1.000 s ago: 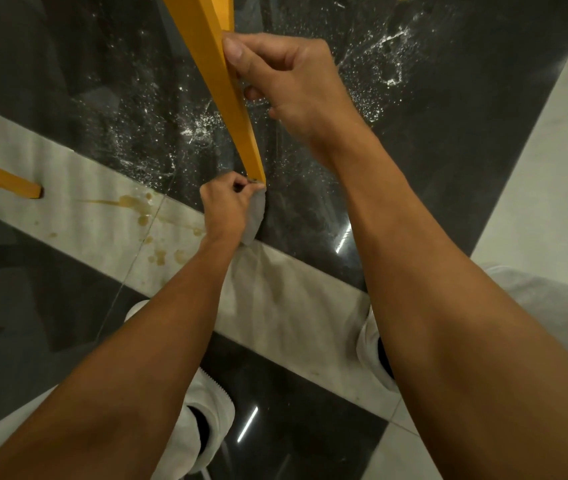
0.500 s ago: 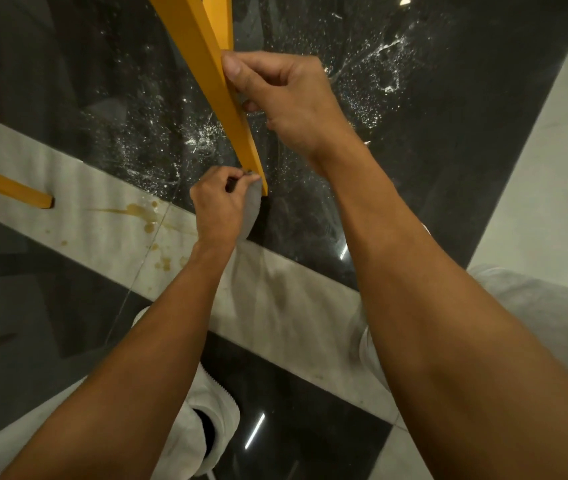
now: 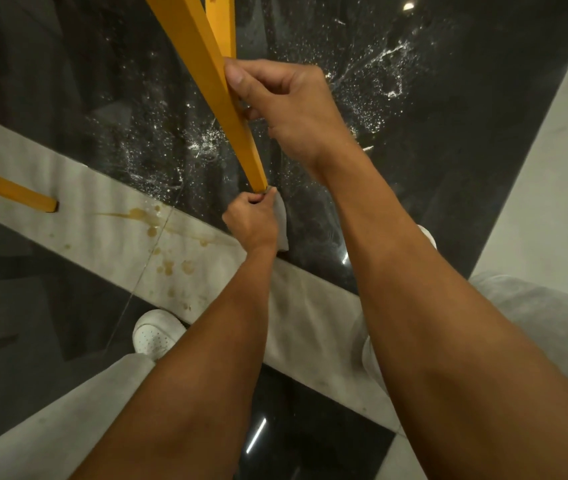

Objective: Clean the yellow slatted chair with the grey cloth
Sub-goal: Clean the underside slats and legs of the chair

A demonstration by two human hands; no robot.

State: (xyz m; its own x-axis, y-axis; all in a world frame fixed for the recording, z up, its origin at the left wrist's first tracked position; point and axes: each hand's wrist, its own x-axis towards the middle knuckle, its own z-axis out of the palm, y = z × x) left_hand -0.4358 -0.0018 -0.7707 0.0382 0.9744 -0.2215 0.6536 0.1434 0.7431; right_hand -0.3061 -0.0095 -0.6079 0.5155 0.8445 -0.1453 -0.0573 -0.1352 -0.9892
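A yellow chair leg [image 3: 206,74] slants down from the top centre to its foot just above the floor. My right hand [image 3: 289,109] grips this leg partway up, thumb on its near face. My left hand [image 3: 251,220] sits at the leg's foot and holds the grey cloth [image 3: 282,223] bunched in its fingers, pressed against the leg's end. Only a small fold of cloth shows at the right of the fist. A second yellow leg [image 3: 9,188] ends on the pale floor strip at the left. Another yellow bar [image 3: 222,26] runs behind the held leg.
The floor is dark glossy stone with white speckled splashes [image 3: 379,81] and a pale diagonal strip [image 3: 102,216] carrying brown stains [image 3: 144,216]. My white shoes [image 3: 154,334] and grey trousers [image 3: 545,306] stand close below. A dark round object touches the left edge.
The view has shifted a little. My left hand with the cloth stays at the leg's foot, moving slightly along it. My right hand keeps its grip on the leg.
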